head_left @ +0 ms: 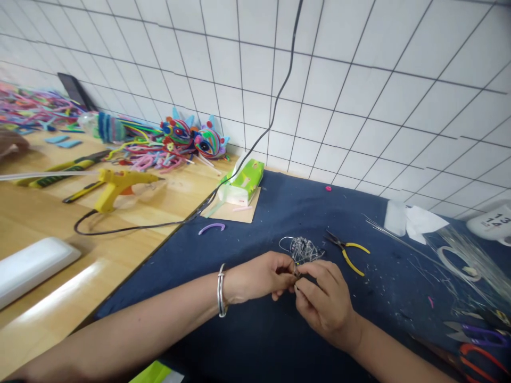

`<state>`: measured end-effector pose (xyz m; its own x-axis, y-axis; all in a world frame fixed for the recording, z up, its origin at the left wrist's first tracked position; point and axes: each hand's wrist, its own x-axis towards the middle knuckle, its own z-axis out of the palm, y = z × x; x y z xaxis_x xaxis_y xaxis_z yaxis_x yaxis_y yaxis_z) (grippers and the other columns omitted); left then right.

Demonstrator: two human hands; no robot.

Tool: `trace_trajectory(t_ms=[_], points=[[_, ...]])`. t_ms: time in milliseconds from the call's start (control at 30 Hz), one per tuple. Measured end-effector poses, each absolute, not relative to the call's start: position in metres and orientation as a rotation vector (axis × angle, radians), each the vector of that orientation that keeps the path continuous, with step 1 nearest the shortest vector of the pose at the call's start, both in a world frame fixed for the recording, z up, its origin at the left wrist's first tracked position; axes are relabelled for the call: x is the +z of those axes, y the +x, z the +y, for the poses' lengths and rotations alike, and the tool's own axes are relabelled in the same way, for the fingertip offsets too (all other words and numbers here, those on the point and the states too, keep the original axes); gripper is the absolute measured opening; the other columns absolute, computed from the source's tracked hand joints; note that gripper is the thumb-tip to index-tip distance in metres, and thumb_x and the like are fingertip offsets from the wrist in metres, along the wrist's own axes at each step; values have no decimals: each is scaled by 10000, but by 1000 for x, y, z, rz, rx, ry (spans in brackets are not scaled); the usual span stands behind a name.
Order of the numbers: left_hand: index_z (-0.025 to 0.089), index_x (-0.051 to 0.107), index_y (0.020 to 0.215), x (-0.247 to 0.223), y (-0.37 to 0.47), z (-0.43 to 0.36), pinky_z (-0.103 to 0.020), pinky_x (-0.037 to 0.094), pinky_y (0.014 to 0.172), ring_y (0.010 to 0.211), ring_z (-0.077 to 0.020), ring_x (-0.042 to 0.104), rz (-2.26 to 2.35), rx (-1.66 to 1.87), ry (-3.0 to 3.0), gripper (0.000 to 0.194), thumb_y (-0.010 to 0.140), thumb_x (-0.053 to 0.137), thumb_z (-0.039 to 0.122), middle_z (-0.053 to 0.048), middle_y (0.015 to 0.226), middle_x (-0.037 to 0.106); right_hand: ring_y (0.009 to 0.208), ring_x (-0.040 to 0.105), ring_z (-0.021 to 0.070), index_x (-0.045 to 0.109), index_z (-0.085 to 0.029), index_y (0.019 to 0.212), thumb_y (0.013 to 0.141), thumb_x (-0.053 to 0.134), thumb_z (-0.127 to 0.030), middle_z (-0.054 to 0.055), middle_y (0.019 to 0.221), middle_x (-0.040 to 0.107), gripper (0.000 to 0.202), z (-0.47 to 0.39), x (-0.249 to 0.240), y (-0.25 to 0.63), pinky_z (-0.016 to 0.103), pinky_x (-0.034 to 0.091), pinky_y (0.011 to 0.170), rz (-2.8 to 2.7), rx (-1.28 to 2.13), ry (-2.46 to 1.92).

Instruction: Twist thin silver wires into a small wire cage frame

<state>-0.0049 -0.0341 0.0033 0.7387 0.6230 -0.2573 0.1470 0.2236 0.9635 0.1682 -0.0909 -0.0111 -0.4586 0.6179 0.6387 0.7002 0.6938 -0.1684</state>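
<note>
My left hand (pixel 268 275), with a silver bangle (pixel 221 290) on its wrist, is closed in a pinch. Its fingertips meet those of my right hand (pixel 328 299), which is pinched as well. Between them is a small thin piece that looks like wire; the fingers hide most of it. Just beyond the fingertips lies a tangled heap of thin silvery wire (pixel 305 250), with one loop sticking out to the left. Yellow-handled pliers (pixel 353 252) rest on the dark blue cloth (pixel 255 340) to the right of the heap, jaws apart.
On the left, a yellow glue gun (pixel 115 186) lies on the wooden table (pixel 131 247); its black cord (pixel 275 106) crosses over the green tissue pack (pixel 243 181). Colourful pipe-cleaner pieces (pixel 155 154) sit behind. At right are straight wires (pixel 475 255), purple scissors (pixel 477 334) and red-handled scissors (pixel 475 359).
</note>
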Motion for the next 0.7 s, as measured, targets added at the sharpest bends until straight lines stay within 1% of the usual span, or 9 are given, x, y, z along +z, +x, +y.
trace_trajectory(t_ms=[100,200,300,367,467,567,633,700], points=[[142,537,730,0,-5,-33,-190,359,471,493,-68,420,756,398,1392,124,741,518,265,34,608,480,861,548,192,582,-178,825,756,542,-87,68,917,624,121,-89,-10,167,359,448,743,-2199,-168,-1030],[147,544,688,-1,-4,-32,-194,337,496,518,-78,415,846,479,1620,74,718,498,197,33,592,477,804,561,176,576,-168,835,761,539,-78,64,902,643,122,-86,-10,166,342,429,711,-2181,-130,-1074],[151,570,640,0,-2,-32,-210,313,534,556,-95,428,953,639,1915,94,688,490,136,14,606,513,749,573,155,569,-161,827,781,516,-84,59,857,649,104,-83,-12,165,323,417,692,-2116,-73,-1122],[156,595,647,1,-1,-33,-221,309,550,567,-105,439,994,697,1993,120,684,485,124,0,623,539,732,576,146,568,-161,821,791,501,-89,54,833,647,102,-81,-13,166,315,417,692,-2082,-57,-1132],[157,607,672,0,1,-34,-220,310,542,559,-106,441,989,666,1828,108,689,501,155,4,607,538,758,577,150,579,-162,810,790,501,-101,60,865,643,101,-80,-15,166,318,420,704,-2118,-86,-1112],[147,575,710,-2,4,-36,-208,323,517,519,-86,428,920,610,1393,85,706,525,216,25,590,500,814,570,164,602,-164,815,783,511,-107,76,938,623,112,-80,-17,166,326,422,717,-2175,-145,-1099],[139,548,716,-2,5,-36,-202,326,514,502,-69,413,871,619,1180,109,718,542,248,34,592,475,809,557,163,611,-164,828,781,516,-108,87,982,602,120,-80,-18,166,331,424,714,-2195,-179,-1102],[131,536,708,-1,6,-37,-198,322,515,508,-61,407,834,636,1104,151,724,566,279,33,605,468,792,541,162,615,-165,838,777,526,-110,96,1000,579,121,-81,-20,164,335,427,699,-2200,-207,-1100]])
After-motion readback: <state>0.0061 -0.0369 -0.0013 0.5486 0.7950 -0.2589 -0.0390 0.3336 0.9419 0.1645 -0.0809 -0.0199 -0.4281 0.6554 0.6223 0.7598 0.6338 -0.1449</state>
